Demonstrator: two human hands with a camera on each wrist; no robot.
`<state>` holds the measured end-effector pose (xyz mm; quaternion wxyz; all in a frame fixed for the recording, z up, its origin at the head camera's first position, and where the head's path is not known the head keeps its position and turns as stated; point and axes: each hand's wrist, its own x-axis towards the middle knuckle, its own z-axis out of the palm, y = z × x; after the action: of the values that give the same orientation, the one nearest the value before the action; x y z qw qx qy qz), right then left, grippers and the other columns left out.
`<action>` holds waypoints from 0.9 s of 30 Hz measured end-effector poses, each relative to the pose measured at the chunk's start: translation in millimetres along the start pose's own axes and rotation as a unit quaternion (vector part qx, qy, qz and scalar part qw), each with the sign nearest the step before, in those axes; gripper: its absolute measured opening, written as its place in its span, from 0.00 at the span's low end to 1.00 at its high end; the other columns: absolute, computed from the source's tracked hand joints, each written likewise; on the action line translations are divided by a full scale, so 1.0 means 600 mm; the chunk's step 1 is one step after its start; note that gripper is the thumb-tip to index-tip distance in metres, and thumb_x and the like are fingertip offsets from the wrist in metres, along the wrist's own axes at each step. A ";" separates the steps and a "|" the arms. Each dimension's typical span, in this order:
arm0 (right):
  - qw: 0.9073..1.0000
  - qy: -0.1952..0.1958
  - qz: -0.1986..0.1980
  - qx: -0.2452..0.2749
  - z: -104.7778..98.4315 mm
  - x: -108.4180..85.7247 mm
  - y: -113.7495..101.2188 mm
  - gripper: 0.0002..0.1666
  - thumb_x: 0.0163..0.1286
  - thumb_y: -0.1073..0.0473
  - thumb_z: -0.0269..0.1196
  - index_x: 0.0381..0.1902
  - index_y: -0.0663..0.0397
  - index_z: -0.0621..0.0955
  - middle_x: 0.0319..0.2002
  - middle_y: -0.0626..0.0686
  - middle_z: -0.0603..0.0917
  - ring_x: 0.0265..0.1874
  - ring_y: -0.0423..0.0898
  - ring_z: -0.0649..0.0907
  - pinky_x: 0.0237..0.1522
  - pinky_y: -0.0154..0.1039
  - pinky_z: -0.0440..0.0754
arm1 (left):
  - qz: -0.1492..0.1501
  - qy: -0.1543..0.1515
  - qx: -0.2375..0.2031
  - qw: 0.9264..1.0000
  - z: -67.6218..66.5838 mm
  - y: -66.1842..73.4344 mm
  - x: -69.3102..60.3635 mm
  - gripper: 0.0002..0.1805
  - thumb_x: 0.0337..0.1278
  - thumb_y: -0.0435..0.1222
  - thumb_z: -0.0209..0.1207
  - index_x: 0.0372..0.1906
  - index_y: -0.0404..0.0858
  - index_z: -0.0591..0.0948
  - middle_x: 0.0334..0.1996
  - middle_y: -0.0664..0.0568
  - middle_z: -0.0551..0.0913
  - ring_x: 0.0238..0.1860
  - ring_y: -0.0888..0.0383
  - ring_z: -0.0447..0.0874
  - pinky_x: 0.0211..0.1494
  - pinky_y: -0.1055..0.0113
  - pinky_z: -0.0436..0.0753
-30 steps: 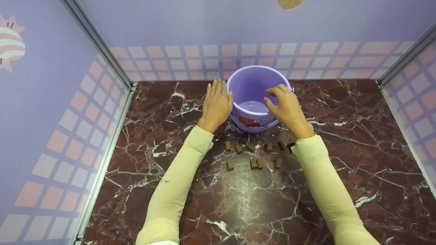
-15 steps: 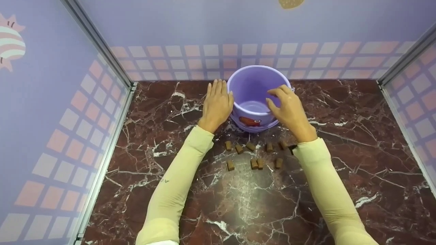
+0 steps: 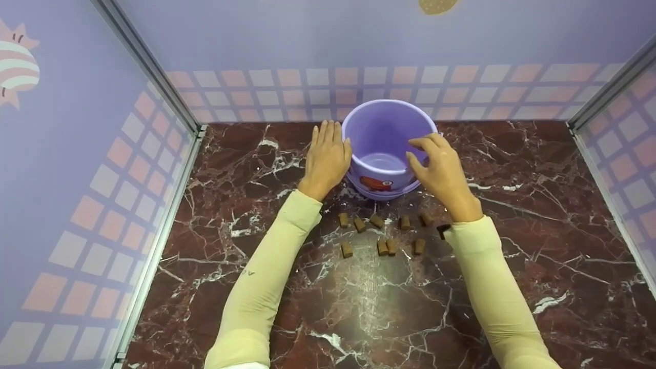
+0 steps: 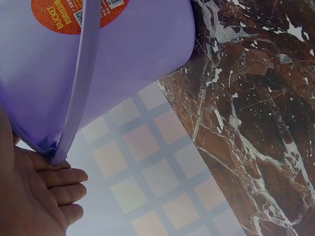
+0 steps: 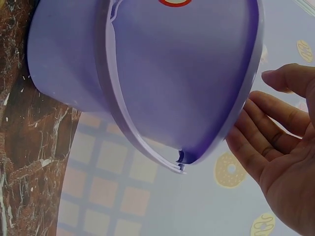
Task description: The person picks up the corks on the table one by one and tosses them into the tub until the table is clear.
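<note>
- Purple bucket (image 3: 380, 125) stands upright on the marbled bench (image 3: 389, 318) near the back wall (image 3: 287, 36), its long axis vertical, mouth upward.
- Left hand (image 3: 327, 160): fingers together, at the bucket's left rim.
- Right hand (image 3: 442, 166): thumb and fingers apart at the right rim; contact cannot be told.
- Only the head view shows the corks (image 3: 360, 224).
- Only the left wrist view makes the orange label (image 4: 56, 14) readable: "BUCKET".

The right hand (image 3: 444, 171) now sits slightly farther from the purple bucket (image 3: 380, 128), nearer the right and front edges of the marbled counter (image 3: 538, 256).
</note>
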<state>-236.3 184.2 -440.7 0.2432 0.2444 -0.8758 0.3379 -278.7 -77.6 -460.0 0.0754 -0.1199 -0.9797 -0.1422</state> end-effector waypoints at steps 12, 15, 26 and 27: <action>0.999 0.036 0.005 0.012 -0.007 -0.021 -0.001 0.14 0.67 0.70 0.72 0.50 0.73 0.86 0.45 0.67 0.85 0.46 0.63 0.85 0.54 0.57 0.84 | -0.001 0.005 0.006 1.000 0.003 -0.001 0.000 0.34 0.87 0.46 0.33 0.81 0.25 0.60 0.81 0.34 0.59 0.84 0.41 0.51 0.86 0.51 0.41; 0.999 0.042 0.008 0.011 -0.009 -0.024 -0.001 0.14 0.67 0.70 0.72 0.50 0.72 0.86 0.45 0.67 0.85 0.46 0.63 0.85 0.54 0.57 0.84 | -0.003 0.001 0.001 1.000 0.002 -0.001 0.000 0.34 0.87 0.46 0.33 0.81 0.26 0.59 0.82 0.35 0.59 0.84 0.42 0.49 0.86 0.52 0.38; 0.999 0.051 0.017 0.006 -0.015 -0.039 -0.001 0.15 0.66 0.71 0.72 0.50 0.72 0.86 0.43 0.66 0.84 0.43 0.62 0.84 0.47 0.56 0.84 | -0.008 -0.001 -0.006 1.000 0.000 -0.001 0.000 0.34 0.87 0.46 0.32 0.82 0.26 0.59 0.82 0.35 0.59 0.85 0.43 0.48 0.86 0.54 0.37; 0.998 0.053 0.018 0.006 -0.016 -0.041 0.000 0.14 0.66 0.71 0.72 0.49 0.72 0.86 0.43 0.66 0.85 0.43 0.62 0.84 0.47 0.57 0.83 | -0.008 -0.002 -0.006 1.000 0.000 -0.001 0.000 0.34 0.87 0.46 0.32 0.82 0.26 0.59 0.82 0.35 0.59 0.85 0.43 0.48 0.86 0.54 0.37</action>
<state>-215.4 197.3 -449.0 0.2819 0.2119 -0.8636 0.3603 -279.0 -78.2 -459.9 0.0720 -0.1125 -0.9798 -0.1486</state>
